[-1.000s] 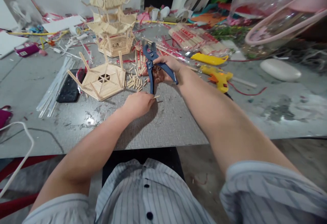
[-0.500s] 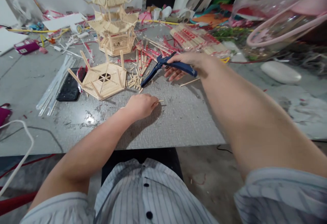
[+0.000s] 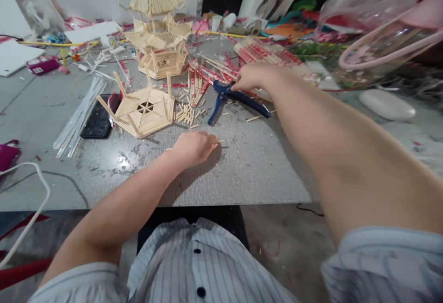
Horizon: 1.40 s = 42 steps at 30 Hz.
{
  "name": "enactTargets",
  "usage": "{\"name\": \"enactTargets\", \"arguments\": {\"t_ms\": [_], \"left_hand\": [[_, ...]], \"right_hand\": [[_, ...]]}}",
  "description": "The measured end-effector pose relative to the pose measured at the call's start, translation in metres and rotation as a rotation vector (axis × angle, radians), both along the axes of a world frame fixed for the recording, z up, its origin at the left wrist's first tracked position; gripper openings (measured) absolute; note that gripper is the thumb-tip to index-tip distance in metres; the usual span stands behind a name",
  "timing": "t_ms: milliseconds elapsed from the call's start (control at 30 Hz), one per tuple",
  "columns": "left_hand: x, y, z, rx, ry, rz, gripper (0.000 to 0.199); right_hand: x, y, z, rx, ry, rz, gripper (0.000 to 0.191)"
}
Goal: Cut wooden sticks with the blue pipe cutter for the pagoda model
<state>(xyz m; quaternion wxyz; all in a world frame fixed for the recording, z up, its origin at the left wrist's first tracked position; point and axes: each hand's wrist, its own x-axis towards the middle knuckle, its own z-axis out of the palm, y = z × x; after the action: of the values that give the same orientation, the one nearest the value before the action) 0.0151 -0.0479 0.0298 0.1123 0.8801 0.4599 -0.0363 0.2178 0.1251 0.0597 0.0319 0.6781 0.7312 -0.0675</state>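
Note:
My left hand [image 3: 195,147] is closed around a thin wooden stick [image 3: 220,141], whose tip pokes out past the fingertips just above the table. Farther up, my right hand [image 3: 249,78] pinches the blue cutter [image 3: 249,102] near its pivot, its two handles spread over the table. Short cut stick pieces [image 3: 186,114] lie in a pile left of the cutter. Beside them sits a hexagonal wooden base [image 3: 147,109] with upright posts. Behind it stands a wooden pagoda model [image 3: 159,40] with tiered roofs.
Red-and-clear packs of sticks [image 3: 265,54] lie behind my right hand. A black phone [image 3: 97,123] and clear strips [image 3: 78,116] are at the left. A white oval object [image 3: 386,104] lies right of my right forearm.
The cutter has come down onto or close to the table, and my right hand's fingers have gathered near its pivot. My left hand still has the stick. The view has shifted slightly.

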Motion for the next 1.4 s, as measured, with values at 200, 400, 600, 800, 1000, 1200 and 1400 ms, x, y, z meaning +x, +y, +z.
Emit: {"name": "enactTargets", "arguments": {"t_ms": [200, 400, 600, 800, 1000, 1200, 1400], "left_hand": [[0.000, -0.002, 0.001, 0.004, 0.000, 0.006, 0.033], [0.001, -0.003, -0.001, 0.023, 0.005, -0.011, 0.034], [0.002, -0.004, -0.001, 0.024, 0.020, -0.028, 0.036], [0.001, -0.004, 0.003, -0.004, 0.030, -0.037, 0.035], [0.001, -0.003, 0.000, -0.002, 0.017, -0.033, 0.034], [0.001, -0.003, 0.001, -0.006, 0.015, -0.040, 0.034], [0.000, -0.002, -0.002, -0.003, -0.005, -0.039, 0.034]], "right_hand": [[-0.061, 0.009, 0.000, 0.149, 0.066, 0.201, 0.031], [-0.095, 0.061, -0.027, 0.086, 0.254, 0.217, 0.016], [-0.103, 0.096, -0.049, 0.043, 0.378, 0.111, 0.013], [-0.106, 0.091, -0.053, 0.098, 0.239, 0.187, 0.032], [-0.103, 0.085, -0.053, 0.157, 0.223, 0.270, 0.011], [-0.099, 0.084, -0.057, 0.197, 0.406, 0.323, 0.022], [-0.102, 0.090, -0.062, 0.155, 0.674, 0.207, 0.044]]}}
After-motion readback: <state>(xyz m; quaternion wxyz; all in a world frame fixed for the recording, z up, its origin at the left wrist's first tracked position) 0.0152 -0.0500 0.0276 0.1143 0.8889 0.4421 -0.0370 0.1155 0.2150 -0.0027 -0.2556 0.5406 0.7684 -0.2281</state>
